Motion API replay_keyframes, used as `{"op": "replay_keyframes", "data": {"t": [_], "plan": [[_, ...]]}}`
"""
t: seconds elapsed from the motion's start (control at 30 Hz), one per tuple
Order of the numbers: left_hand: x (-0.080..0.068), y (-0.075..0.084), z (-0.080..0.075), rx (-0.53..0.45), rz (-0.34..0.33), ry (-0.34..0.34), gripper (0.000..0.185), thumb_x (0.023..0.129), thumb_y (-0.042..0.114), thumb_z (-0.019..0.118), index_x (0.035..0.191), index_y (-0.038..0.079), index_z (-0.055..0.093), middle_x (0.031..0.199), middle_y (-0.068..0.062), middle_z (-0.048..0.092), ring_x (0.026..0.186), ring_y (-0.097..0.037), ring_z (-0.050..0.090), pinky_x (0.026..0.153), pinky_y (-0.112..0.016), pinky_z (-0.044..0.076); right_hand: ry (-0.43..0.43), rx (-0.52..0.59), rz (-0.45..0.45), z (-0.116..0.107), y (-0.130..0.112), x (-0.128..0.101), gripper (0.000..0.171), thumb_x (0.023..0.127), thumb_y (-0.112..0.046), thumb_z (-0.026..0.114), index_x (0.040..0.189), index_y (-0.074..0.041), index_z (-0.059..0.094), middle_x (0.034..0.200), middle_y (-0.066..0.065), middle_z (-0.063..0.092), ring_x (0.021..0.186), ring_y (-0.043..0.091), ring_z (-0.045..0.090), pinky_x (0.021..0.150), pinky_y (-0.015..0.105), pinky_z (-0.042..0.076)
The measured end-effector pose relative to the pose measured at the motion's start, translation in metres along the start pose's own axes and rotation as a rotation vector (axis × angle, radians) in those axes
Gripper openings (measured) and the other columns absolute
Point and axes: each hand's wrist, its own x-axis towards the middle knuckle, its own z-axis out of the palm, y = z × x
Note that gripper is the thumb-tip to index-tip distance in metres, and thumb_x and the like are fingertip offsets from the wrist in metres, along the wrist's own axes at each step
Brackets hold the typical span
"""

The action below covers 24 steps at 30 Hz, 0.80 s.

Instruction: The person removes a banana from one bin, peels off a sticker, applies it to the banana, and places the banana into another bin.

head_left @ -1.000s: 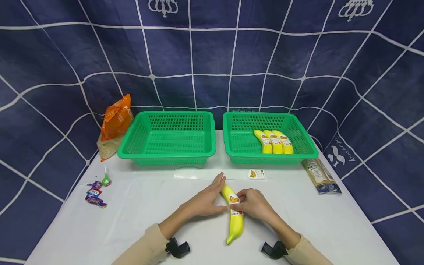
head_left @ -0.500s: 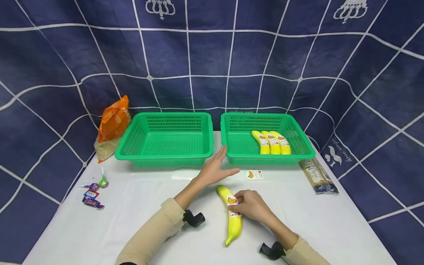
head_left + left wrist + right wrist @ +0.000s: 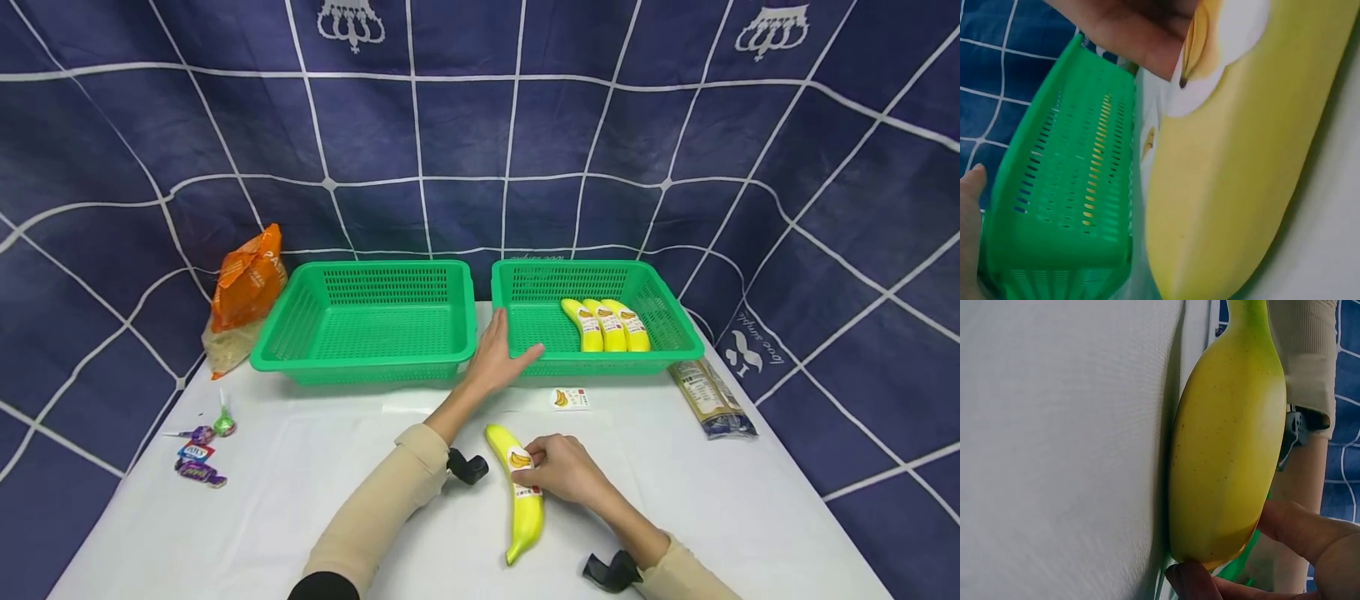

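Observation:
A yellow banana (image 3: 519,492) with a white label lies on the white table, stem toward me. My right hand (image 3: 538,468) grips it at the label, fingers curled over its upper half. The right wrist view shows the banana (image 3: 1229,456) close up with fingertips (image 3: 1297,531) against it. My left hand (image 3: 508,348) is stretched out flat, fingers straight, at the front left corner of the right green basket (image 3: 660,287); I cannot tell whether it touches the rim. Three labelled bananas (image 3: 607,325) lie side by side in that basket. A loose banana sticker (image 3: 567,398) lies on the table in front of it.
A second green basket (image 3: 300,321) stands to the left with nothing in it. An orange bag (image 3: 243,283) leans at the far left, several wrapped candies (image 3: 198,450) lie near the left edge, and a flat packet (image 3: 708,398) lies at the right.
My left hand has left the banana and moved forward to the right basket's front corner. My right hand stays on the banana, which has barely shifted.

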Motion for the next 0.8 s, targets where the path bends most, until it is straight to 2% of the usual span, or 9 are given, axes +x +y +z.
{"op": "replay_keyframes", "data": {"t": [0.13,0.3,0.5,0.8], "plan": [[0.004,-0.006,0.007,0.006,-0.017,-0.012,0.103,0.088,0.063,0.056,0.157,0.007,0.004,0.166,-0.011,0.000,0.148,-0.039,0.022,0.115,-0.058,0.031,0.001,-0.002,-0.011,0.001,0.001,0.000,0.046,0.071,-0.034,0.084,0.101,-0.001,0.074,0.076,-0.003,0.066,0.068,0.009,0.056,0.061,0.024,0.046],[0.007,-0.009,0.012,-0.085,-0.017,0.002,0.106,0.086,0.060,0.061,0.157,0.007,0.003,0.166,-0.007,-0.006,0.149,-0.036,0.021,0.114,-0.052,0.037,0.010,-0.007,-0.004,0.001,0.001,-0.001,0.048,0.071,-0.037,0.084,0.102,-0.002,0.073,0.077,-0.003,0.068,0.069,0.009,0.057,0.064,0.026,0.047],[0.012,-0.010,0.012,-0.133,-0.023,0.005,0.113,0.082,0.058,0.068,0.157,0.008,0.001,0.166,-0.005,-0.006,0.151,-0.032,0.017,0.117,-0.049,0.032,0.017,-0.017,0.005,0.001,0.000,-0.007,0.050,0.070,-0.039,0.085,0.101,-0.003,0.071,0.075,-0.005,0.063,0.069,0.010,0.054,0.061,0.025,0.043],[0.012,-0.012,0.016,-0.196,-0.039,0.051,0.115,0.079,0.056,0.072,0.157,0.008,0.003,0.166,-0.004,-0.003,0.151,-0.032,0.016,0.118,-0.050,0.031,0.029,-0.043,-0.048,0.001,-0.001,-0.011,0.035,0.071,-0.037,0.084,0.084,-0.008,0.070,0.064,-0.008,0.056,0.061,0.008,0.047,0.055,0.021,0.035]]}}
